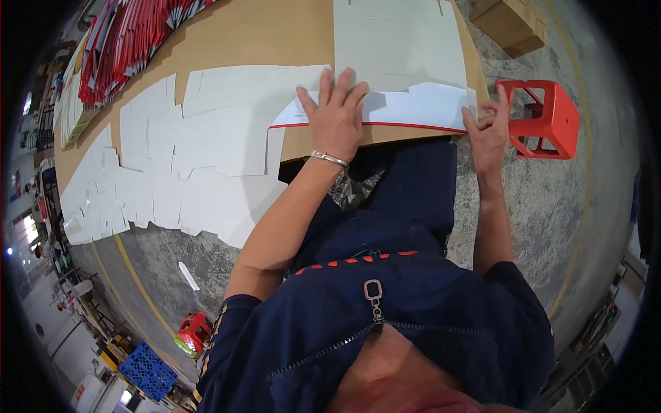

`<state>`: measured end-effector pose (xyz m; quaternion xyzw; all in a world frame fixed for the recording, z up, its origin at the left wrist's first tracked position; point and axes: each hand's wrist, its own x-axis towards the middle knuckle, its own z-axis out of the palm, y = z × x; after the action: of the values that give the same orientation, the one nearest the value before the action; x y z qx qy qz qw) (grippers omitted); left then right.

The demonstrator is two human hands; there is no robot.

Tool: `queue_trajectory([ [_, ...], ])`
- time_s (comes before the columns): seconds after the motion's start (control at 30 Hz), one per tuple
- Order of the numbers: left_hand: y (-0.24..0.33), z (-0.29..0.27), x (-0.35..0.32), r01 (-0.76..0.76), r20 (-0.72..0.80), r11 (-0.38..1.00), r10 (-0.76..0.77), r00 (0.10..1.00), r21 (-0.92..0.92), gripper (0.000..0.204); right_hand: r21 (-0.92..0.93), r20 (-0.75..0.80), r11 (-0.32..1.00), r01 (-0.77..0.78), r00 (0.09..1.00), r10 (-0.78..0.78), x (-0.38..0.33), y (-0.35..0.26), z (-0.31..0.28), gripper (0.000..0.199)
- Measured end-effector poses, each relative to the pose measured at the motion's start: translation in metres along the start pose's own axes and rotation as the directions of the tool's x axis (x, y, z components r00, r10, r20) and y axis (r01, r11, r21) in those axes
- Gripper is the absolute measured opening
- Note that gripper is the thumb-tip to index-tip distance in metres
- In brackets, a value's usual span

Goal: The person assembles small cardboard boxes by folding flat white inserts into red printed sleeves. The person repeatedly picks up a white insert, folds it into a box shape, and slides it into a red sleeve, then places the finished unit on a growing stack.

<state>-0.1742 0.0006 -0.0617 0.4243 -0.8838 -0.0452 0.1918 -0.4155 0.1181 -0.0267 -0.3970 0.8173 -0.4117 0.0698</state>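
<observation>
Bright even indoor light; sharp centre; fisheye bending, dark vignette rim.

**What the view does not show**

The left hand (pixel 336 117) covers part of the white folded sheet (pixel 413 109). The red stool (pixel 547 118) is partly behind the right hand (pixel 490 131). The counter (pixel 255 34) is cut off at the top edge. Small things at the lower left rim are too blurred to tell.

We see a flat white die-cut carton blank with a red edge (pixel 385 110) lying at the near edge of the brown table (pixel 255 31). More flat white carton blanks (pixel 179 165) overlap across the table to our left. Red-and-white folded cartons (pixel 127 41) stand stacked at the far left. A brown cardboard box (pixel 511 24) sits on the floor at upper right.
</observation>
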Motion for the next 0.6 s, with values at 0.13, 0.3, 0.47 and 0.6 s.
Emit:
queue_trajectory([
  [0.13,0.025,-0.001,0.004,-0.140,0.178,0.987,0.152,0.972,-0.078,0.073,0.452,-0.256,0.891,-0.033,0.952,0.165,-0.037,0.043,0.001,0.076],
  [0.3,0.080,0.005,-0.004,-0.311,0.288,0.910,0.386,0.876,-0.274,0.104,0.714,0.567,0.243,-0.657,0.746,0.349,-0.103,0.012,0.020,0.029],
  [0.47,0.089,-0.004,-0.013,-0.305,0.277,0.895,0.399,0.874,-0.326,0.106,0.710,0.216,0.532,-0.460,0.863,0.458,-0.081,0.015,0.024,0.022],
  [0.6,0.063,-0.009,-0.032,-0.311,0.275,0.907,0.387,0.880,-0.283,0.106,0.026,-0.128,0.993,0.114,0.986,-0.110,-0.051,0.013,-0.005,0.026],
])
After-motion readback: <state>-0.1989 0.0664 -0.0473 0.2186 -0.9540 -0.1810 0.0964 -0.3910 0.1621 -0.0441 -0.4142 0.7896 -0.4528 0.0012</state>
